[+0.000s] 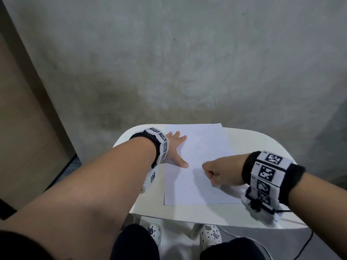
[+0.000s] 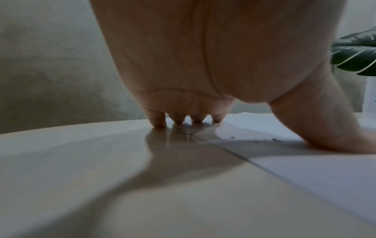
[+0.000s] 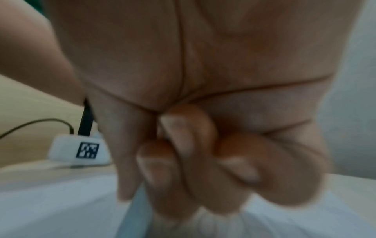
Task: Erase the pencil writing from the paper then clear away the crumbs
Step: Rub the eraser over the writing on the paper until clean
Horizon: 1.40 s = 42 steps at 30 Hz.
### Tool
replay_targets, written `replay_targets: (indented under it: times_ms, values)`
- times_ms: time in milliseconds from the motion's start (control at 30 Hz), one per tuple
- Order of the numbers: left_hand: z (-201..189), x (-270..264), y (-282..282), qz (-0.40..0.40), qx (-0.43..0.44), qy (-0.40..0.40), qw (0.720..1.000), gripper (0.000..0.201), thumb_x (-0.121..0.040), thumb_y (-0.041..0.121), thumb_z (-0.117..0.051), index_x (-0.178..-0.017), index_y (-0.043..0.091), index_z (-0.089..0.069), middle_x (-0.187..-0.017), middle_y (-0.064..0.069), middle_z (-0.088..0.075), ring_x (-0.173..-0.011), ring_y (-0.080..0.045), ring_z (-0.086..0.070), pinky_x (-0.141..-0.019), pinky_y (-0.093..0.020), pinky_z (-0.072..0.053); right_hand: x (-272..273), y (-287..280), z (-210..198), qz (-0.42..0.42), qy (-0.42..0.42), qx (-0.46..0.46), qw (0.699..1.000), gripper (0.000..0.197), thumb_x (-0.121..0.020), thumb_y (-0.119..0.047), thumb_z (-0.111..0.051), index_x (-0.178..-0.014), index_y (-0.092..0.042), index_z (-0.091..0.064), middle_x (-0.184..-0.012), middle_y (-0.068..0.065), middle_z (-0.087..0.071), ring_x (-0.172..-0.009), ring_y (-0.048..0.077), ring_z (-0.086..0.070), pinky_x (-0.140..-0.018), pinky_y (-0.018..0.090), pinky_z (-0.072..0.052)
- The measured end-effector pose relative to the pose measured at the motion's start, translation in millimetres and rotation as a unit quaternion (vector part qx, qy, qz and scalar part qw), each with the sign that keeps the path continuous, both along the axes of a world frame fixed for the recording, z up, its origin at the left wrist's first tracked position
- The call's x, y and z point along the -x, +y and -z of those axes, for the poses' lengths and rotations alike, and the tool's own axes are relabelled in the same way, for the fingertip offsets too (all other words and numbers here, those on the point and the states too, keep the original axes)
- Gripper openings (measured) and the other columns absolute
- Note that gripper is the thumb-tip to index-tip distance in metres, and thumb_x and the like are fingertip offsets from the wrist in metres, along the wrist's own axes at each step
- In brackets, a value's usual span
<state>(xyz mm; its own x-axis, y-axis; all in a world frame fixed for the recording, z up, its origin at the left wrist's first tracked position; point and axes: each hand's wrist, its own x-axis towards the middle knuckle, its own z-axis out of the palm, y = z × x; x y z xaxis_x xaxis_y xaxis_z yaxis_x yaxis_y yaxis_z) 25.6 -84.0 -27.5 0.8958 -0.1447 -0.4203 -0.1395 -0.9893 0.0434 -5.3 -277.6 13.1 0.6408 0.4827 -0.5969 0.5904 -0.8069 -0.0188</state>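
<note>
A white sheet of paper (image 1: pixel 202 147) lies on a small white table (image 1: pixel 187 212). Dark eraser crumbs (image 1: pixel 203 178) are scattered over the sheet and also show as specks (image 2: pixel 231 137) in the left wrist view. My left hand (image 1: pixel 176 147) lies flat and spread on the paper's left edge, its fingertips (image 2: pixel 158 120) and thumb pressing down. Over the sheet's right middle, my right hand (image 1: pixel 212 172) is curled in a fist. In the blurred right wrist view its fingers (image 3: pixel 183 145) pinch a pale blue-grey slab, seemingly an eraser (image 3: pixel 136 215), which points down at the paper.
The table stands against a grey wall (image 1: pixel 187 62), with a wooden panel (image 1: pixel 24 128) at the left. A black cable (image 1: pixel 304 246) hangs off the table's right front. My feet in white clogs (image 1: pixel 209 235) are below the front edge. A green leaf (image 2: pixel 356 56) shows far right.
</note>
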Motion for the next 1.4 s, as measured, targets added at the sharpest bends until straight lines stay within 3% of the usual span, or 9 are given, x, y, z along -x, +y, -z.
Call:
replay_targets:
  times_ms: [67,233,333,500,767,967,1133,1267,1400]
  values:
    - [0,1,-1,0.000,0.001,-0.003,1.000,0.110,-0.079,0.068,-0.057,-0.153,0.027,0.012,-0.162,0.001,0.015,-0.150,-0.022,0.009,-0.120,-0.050,-0.005,-3,5,-4,-0.009,-0.001,0.034,0.999,0.008,-0.089,-0.022,-0.051,-0.084,-0.022,-0.045,-0.091,-0.003,-0.058,-0.079,0.019,-0.049,-0.070,0.030,-0.038]
    - [-1,2,-2,-0.002,-0.002,-0.004,1.000,0.109,-0.079,0.068,-0.058,-0.153,0.027,0.012,-0.162,0.001,0.016,-0.150,-0.022,0.009,-0.120,-0.049,-0.005,-14,24,-1,0.032,-0.088,-0.072,0.993,0.005,-0.093,-0.020,-0.048,-0.092,-0.017,-0.044,-0.096,0.003,-0.061,-0.088,0.023,-0.053,-0.077,0.032,-0.040]
    - [-2,2,-2,0.000,0.003,-0.007,1.000,0.109,-0.080,0.067,-0.058,-0.154,0.027,0.011,-0.162,0.001,0.014,-0.150,-0.022,0.008,-0.120,-0.049,-0.005,-9,8,2,0.015,-0.060,-0.042,0.997,0.005,-0.092,-0.020,-0.048,-0.092,-0.017,-0.044,-0.103,0.004,-0.064,-0.093,0.026,-0.057,-0.085,0.037,-0.046]
    - [2,0,1,-0.001,0.002,-0.006,1.000,0.110,-0.079,0.069,-0.058,-0.153,0.028,0.011,-0.162,0.001,0.015,-0.150,-0.022,0.008,-0.120,-0.050,-0.006,-1,-1,-5,-0.009,-0.018,0.048,0.999,0.008,-0.089,-0.020,-0.048,-0.084,-0.022,-0.043,-0.109,0.002,-0.067,-0.078,0.019,-0.049,-0.070,0.029,-0.038]
    - [0,-1,0,-0.001,0.004,-0.002,1.000,0.110,-0.079,0.068,-0.058,-0.153,0.027,0.012,-0.162,0.000,0.016,-0.150,-0.023,0.009,-0.119,-0.048,-0.004,-14,7,5,0.027,-0.065,-0.064,0.995,0.005,-0.091,-0.018,-0.048,-0.090,-0.018,-0.044,-0.102,0.004,-0.065,-0.092,0.026,-0.058,-0.081,0.035,-0.044]
    - [0,2,-1,-0.001,0.004,-0.008,1.000,0.109,-0.080,0.067,-0.058,-0.154,0.027,0.011,-0.162,0.001,0.014,-0.150,-0.022,0.008,-0.119,-0.049,-0.005,-6,-5,-13,0.015,0.014,0.056,0.998,0.011,-0.084,-0.023,-0.059,-0.082,-0.023,-0.048,-0.067,-0.008,-0.054,-0.058,0.012,-0.044,-0.054,0.024,-0.033]
    - [0,-1,-1,-0.002,-0.003,0.001,1.000,0.110,-0.079,0.069,-0.057,-0.153,0.028,0.013,-0.161,0.001,0.016,-0.150,-0.022,0.009,-0.119,-0.050,-0.005,-23,17,-2,0.033,-0.087,-0.044,0.995,0.006,-0.094,-0.020,-0.048,-0.092,-0.017,-0.043,-0.096,0.003,-0.062,-0.080,0.020,-0.050,-0.070,0.029,-0.038]
    - [2,-1,0,-0.002,0.003,-0.002,1.000,0.110,-0.078,0.070,-0.058,-0.153,0.028,0.012,-0.161,0.002,0.016,-0.150,-0.022,0.009,-0.120,-0.050,-0.005,-12,0,1,0.015,-0.048,-0.021,0.999,0.009,-0.092,-0.020,-0.050,-0.089,-0.018,-0.042,-0.103,0.007,-0.064,-0.081,0.022,-0.049,-0.072,0.032,-0.040]
    - [1,0,0,-0.004,0.002,-0.002,1.000,0.109,-0.079,0.069,-0.057,-0.153,0.028,0.012,-0.161,0.002,0.016,-0.150,-0.021,0.010,-0.120,-0.050,-0.005,-8,-2,-12,0.002,0.005,0.069,0.998,0.012,-0.088,-0.016,-0.053,-0.081,-0.022,-0.045,-0.082,-0.005,-0.061,-0.066,0.015,-0.048,-0.057,0.023,-0.035]
